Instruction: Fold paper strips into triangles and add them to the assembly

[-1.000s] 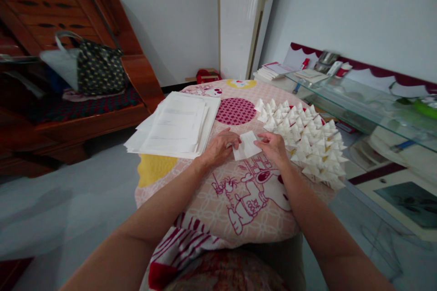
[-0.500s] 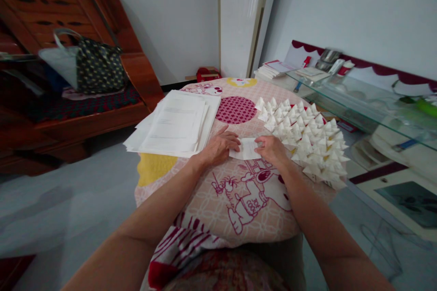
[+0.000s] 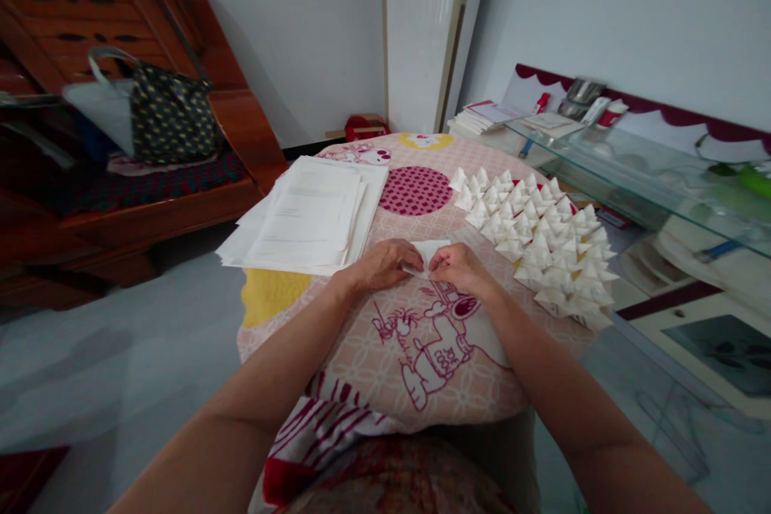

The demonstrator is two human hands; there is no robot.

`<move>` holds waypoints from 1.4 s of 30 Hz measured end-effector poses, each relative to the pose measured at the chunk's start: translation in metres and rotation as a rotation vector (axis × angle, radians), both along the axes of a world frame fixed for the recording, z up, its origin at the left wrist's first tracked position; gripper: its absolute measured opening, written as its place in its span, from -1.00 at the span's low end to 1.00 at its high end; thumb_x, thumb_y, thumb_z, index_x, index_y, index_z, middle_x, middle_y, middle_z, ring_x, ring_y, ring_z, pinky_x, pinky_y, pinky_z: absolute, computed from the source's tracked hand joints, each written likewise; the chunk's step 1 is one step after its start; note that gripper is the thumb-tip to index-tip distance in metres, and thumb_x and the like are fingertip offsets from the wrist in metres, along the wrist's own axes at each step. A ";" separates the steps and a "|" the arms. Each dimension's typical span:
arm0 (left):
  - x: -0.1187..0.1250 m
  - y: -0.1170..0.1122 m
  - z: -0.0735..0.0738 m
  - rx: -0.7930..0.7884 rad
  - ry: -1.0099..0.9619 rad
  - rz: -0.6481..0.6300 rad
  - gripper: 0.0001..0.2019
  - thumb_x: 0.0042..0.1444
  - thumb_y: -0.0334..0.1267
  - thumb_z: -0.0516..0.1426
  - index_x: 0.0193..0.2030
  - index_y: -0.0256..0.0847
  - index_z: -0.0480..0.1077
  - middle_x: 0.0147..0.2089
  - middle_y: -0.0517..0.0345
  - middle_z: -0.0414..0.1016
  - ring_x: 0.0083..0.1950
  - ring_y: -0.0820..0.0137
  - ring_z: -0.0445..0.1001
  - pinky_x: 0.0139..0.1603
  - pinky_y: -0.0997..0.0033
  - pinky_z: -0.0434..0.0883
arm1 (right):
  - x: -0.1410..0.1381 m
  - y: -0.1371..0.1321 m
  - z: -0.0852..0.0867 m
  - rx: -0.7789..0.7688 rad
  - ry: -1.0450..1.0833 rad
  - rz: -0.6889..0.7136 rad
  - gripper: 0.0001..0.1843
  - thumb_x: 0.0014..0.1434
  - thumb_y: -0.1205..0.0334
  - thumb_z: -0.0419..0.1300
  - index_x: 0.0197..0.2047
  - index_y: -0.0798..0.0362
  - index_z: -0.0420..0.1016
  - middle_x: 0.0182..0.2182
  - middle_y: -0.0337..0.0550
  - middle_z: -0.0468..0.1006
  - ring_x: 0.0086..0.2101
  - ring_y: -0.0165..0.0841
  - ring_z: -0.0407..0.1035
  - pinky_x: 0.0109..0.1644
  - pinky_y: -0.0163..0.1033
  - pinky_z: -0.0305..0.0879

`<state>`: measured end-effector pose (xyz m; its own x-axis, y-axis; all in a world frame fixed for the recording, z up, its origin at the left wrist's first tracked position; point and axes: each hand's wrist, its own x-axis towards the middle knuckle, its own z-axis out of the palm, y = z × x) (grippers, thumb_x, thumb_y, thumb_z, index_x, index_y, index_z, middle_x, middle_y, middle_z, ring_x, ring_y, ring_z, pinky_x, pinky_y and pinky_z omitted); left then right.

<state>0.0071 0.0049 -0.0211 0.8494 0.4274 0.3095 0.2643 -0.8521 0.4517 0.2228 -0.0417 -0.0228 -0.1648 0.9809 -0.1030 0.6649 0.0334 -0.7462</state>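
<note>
A small white paper slip (image 3: 431, 251) lies on the pink cartoon-print cloth (image 3: 422, 353) covering a round table. My left hand (image 3: 379, 265) and my right hand (image 3: 458, 268) sit side by side on the slip, fingertips pinched together on its near edge. Most of the slip is hidden under the fingers. To the right, several folded white paper triangles (image 3: 536, 237) stand in rows. A stack of white sheets (image 3: 310, 213) rests on the table to the left of my hands.
A wooden bench (image 3: 120, 177) with a dotted dark bag (image 3: 169, 116) stands at left. A tall white air conditioner (image 3: 422, 32) is behind the table. A glass-topped shelf (image 3: 650, 185) with books and small items runs along the right.
Both hands came together over the paper slip, which was open and flat between them before; now it is folded smaller and mostly covered by my fingers.
</note>
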 end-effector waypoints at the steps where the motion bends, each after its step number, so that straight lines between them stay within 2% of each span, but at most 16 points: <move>1: 0.000 0.000 -0.001 -0.019 -0.011 0.009 -0.68 -0.01 -0.56 0.10 -0.22 -0.19 0.60 -0.14 0.07 0.66 -0.09 0.31 0.59 0.00 0.30 0.48 | -0.002 -0.001 0.002 -0.011 -0.014 -0.018 -0.94 -0.07 0.40 0.34 -0.43 0.11 0.62 -0.63 -0.30 0.47 -0.59 -0.47 0.28 -0.50 -0.37 0.08; 8: -0.006 0.003 -0.001 -0.237 -0.049 0.037 -0.72 0.00 -0.52 0.13 -0.19 -0.22 0.59 -0.12 0.07 0.65 -0.12 0.36 0.58 -0.08 0.39 0.47 | -0.009 0.000 0.002 -0.045 -0.075 -0.077 -0.94 -0.09 0.42 0.30 -0.47 0.10 0.60 -0.66 -0.28 0.46 -0.62 -0.47 0.29 -0.52 -0.36 0.10; 11: -0.007 0.005 -0.002 -0.338 -0.093 0.058 -0.84 0.09 -0.39 0.17 -0.21 -0.24 0.57 -0.18 0.07 0.64 -0.17 0.38 0.56 -0.11 0.40 0.46 | -0.007 0.002 -0.001 -0.055 -0.067 -0.084 -0.94 -0.09 0.41 0.29 -0.48 0.10 0.60 -0.65 -0.27 0.49 -0.63 -0.48 0.30 -0.53 -0.37 0.11; 14: -0.005 0.007 -0.003 -0.397 -0.120 0.110 -0.83 0.17 -0.26 0.17 -0.22 -0.26 0.57 -0.26 0.10 0.61 -0.25 0.40 0.52 -0.21 0.44 0.43 | -0.007 0.003 -0.001 -0.076 -0.037 -0.083 -0.94 -0.10 0.43 0.29 -0.49 0.11 0.59 -0.65 -0.28 0.49 -0.65 -0.50 0.29 -0.54 -0.39 0.11; 17: -0.001 0.009 -0.003 -0.368 -0.120 0.166 -0.80 0.20 -0.21 0.14 -0.28 -0.27 0.56 -0.39 0.17 0.53 -0.35 0.45 0.43 -0.32 0.48 0.35 | -0.007 0.003 0.002 -0.098 -0.011 -0.083 -0.93 -0.10 0.45 0.29 -0.49 0.12 0.58 -0.68 -0.30 0.46 -0.68 -0.52 0.26 -0.57 -0.41 0.10; 20: 0.005 0.012 -0.004 -0.296 -0.112 0.220 -0.79 0.20 -0.21 0.14 -0.36 -0.26 0.52 -0.43 0.22 0.46 -0.40 0.48 0.37 -0.35 0.49 0.31 | -0.008 0.003 0.004 -0.125 0.006 -0.085 -0.93 -0.09 0.45 0.29 -0.50 0.12 0.56 -0.71 -0.31 0.43 -0.71 -0.52 0.23 -0.59 -0.41 0.09; 28: 0.021 0.013 -0.005 -0.145 -0.057 0.375 -0.91 0.10 -0.28 0.19 -0.38 -0.23 0.48 -0.35 0.18 0.47 -0.32 0.42 0.40 -0.20 0.38 0.38 | -0.009 0.003 0.006 -0.178 0.042 -0.085 -0.91 -0.09 0.46 0.27 -0.53 0.10 0.50 -0.73 -0.32 0.40 -0.73 -0.51 0.19 -0.63 -0.39 0.08; 34: 0.028 0.015 -0.011 -0.118 -0.018 0.460 -0.93 0.07 -0.30 0.20 -0.40 -0.22 0.49 -0.32 0.15 0.47 -0.29 0.38 0.42 -0.17 0.34 0.41 | -0.010 0.004 0.008 -0.195 0.043 -0.095 -0.88 -0.09 0.49 0.27 -0.55 0.10 0.49 -0.74 -0.32 0.40 -0.74 -0.51 0.20 -0.63 -0.40 0.09; 42: 0.027 0.017 -0.018 -0.109 -0.025 0.468 -0.93 0.10 -0.31 0.21 -0.37 -0.23 0.50 -0.28 0.12 0.48 -0.26 0.36 0.45 -0.16 0.32 0.43 | -0.011 0.004 0.009 -0.190 0.022 -0.090 -0.88 -0.08 0.49 0.28 -0.55 0.10 0.50 -0.74 -0.32 0.40 -0.74 -0.51 0.19 -0.63 -0.39 0.10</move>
